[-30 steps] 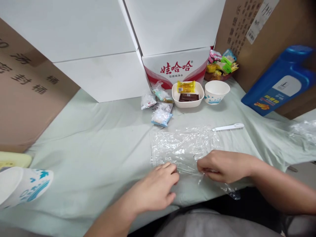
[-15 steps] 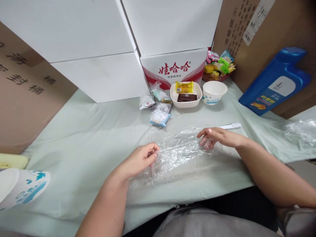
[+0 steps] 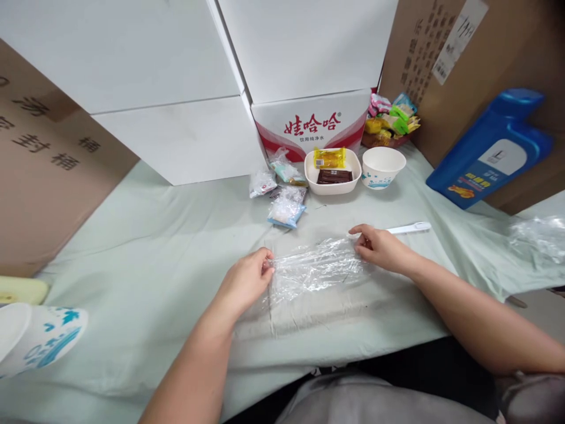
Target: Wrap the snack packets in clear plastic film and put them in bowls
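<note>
a: what have the hands got hold of?

b: a crinkled sheet of clear plastic wrap (image 3: 315,269), lying on the pale green surface (image 3: 145,247). the left hand (image 3: 245,282) pinches its left end between thumb and fingertips, and the right hand (image 3: 380,247) pinches the far right end the same way, fingers curled down onto it. the wrap is pulled into a narrow band between the two hands.

a: anything close to the right hand?

b: a white plastic tool (image 3: 409,227) lies just beyond it, nearly touching the knuckles; i cannot tell if it does. further out from that hand stands a paper bowl (image 3: 383,166), and beside that a white dish (image 3: 333,171) with a yellow packet and a dark bar inside.

a: and past the left hand?

b: small clear snack packets (image 3: 286,206) lie beyond it, in front of a red and white carton (image 3: 313,125). well off to the right hand's outer side a blue jug (image 3: 492,154) leans against a brown box, and more loose plastic (image 3: 536,240) lies near the surface edge. far out from the left hand, a printed paper cup (image 3: 37,337) lies on its side.
</note>
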### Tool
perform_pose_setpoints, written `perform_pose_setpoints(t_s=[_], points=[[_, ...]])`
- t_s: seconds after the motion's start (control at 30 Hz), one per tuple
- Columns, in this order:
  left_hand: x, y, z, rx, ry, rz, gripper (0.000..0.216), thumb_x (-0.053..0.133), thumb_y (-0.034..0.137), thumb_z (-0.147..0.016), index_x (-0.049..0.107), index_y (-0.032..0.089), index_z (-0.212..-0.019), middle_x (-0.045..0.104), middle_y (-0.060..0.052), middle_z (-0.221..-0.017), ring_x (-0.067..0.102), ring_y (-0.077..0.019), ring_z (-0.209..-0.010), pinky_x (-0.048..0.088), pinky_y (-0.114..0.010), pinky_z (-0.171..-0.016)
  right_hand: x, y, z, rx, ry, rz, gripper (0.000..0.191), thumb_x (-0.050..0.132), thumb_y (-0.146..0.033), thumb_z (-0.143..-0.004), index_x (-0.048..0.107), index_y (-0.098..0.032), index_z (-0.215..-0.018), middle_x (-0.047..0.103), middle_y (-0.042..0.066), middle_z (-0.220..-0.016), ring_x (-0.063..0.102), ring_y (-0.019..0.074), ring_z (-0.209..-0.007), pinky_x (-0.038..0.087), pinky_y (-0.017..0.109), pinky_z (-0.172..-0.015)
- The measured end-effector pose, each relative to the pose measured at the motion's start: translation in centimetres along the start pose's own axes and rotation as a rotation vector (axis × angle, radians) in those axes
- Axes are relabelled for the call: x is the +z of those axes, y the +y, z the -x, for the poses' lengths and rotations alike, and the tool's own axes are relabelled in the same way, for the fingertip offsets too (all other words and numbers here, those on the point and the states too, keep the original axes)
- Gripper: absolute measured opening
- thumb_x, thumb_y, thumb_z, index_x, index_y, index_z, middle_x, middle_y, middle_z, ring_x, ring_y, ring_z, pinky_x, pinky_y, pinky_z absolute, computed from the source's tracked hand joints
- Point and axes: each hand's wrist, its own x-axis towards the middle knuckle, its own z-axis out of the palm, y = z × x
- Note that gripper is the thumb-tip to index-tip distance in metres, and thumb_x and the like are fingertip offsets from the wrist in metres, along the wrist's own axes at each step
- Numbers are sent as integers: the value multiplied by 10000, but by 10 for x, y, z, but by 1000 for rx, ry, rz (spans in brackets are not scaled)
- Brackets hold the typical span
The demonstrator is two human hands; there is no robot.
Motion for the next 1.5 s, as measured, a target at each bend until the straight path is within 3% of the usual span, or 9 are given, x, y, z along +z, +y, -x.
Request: perform_pose_setpoints(t_s=[0.2, 0.3, 0.5, 0.63, 0.8, 0.93, 1.07, 1.27, 1.5], points=[[0, 3, 0, -38, 31, -52, 147, 497, 276, -836, 596, 239, -938, 681, -11, -851, 623, -181, -768, 412, -273, -678, -7, -6, 6, -17, -14, 155, 441, 596, -197, -773, 548, -198, -1211, 686, -6, -771, 627, 171, -717, 431, 265, -664], [-2, 5, 1, -14, 37, -22, 204, 434, 365, -883, 593, 240, -858, 659, 1, -771, 587, -174, -695, 386, -275, -636, -8, -7, 7, -36, 59, 102, 228, 547, -342, -857, 617, -215, -1033, 689, 11, -787, 617, 170, -710, 431, 276, -663], [-3, 3, -1, -15, 43, 22, 310, 356, 400, -907, 529, 229, -713, 625, 0, -670, 566, -171, -633, 360, -280, -597, -10, -5, 4, 67, 154, -34, 260, 408, -409, -928, 568, -225, -836, 663, -3, -675, 604, 160, -636, 426, 270, -636], [-2, 1, -1, -28, -6, 94, 312, 339, 391, -915, 492, 227, -698, 655, 7, -674, 586, -165, -629, 380, -282, -622, -11, -7, 5, 149, 128, 79, 238, 378, -357, -935, 558, -227, -847, 619, -12, -597, 579, 165, -596, 398, 263, -614], [-3, 2, 1, -91, -104, 131, 293, 373, 423, -901, 502, 229, -723, 554, 40, -523, 545, -157, -529, 355, -269, -563, -8, -12, 9, 141, 79, 345, 243, 382, -305, -944, 600, -216, -883, 683, 48, -776, 609, 192, -719, 361, 267, -631], [0, -1, -1, -33, -128, 137, 273, 480, 457, -852, 587, 220, -767, 622, 27, -649, 570, -155, -602, 375, -265, -587, -5, -16, 11, 165, 36, 478, 206, 412, -279, -933, 605, -209, -929, 701, 61, -790, 617, 206, -726, 329, 269, -602], [3, -6, -4, 25, -94, 167, 216, 558, 423, -800, 623, 217, -800, 671, 6, -793, 594, -165, -718, 403, -270, -643, -5, -20, 12, 137, 68, 518, 150, 440, -254, -902, 584, -211, -887, 702, 54, -835, 609, 197, -726, 313, 272, -589], [6, -5, -6, -19, -41, 66, 123, 513, 309, -819, 603, 226, -832, 661, 1, -771, 583, -169, -697, 386, -281, -640, -6, -19, 14, 134, 71, 537, 131, 439, -223, -878, 568, -210, -887, 686, 43, -778, 597, 191, -679, 291, 275, -569], [1, 2, -3, -13, -41, -26, 205, 408, 312, -890, 580, 231, -814, 627, 3, -710, 537, -171, -640, 339, -280, -607, -7, -16, 12, 158, 67, 451, 208, 426, -265, -909, 575, -205, -1041, 711, 46, -816, 623, 208, -730, 317, 276, -595]])
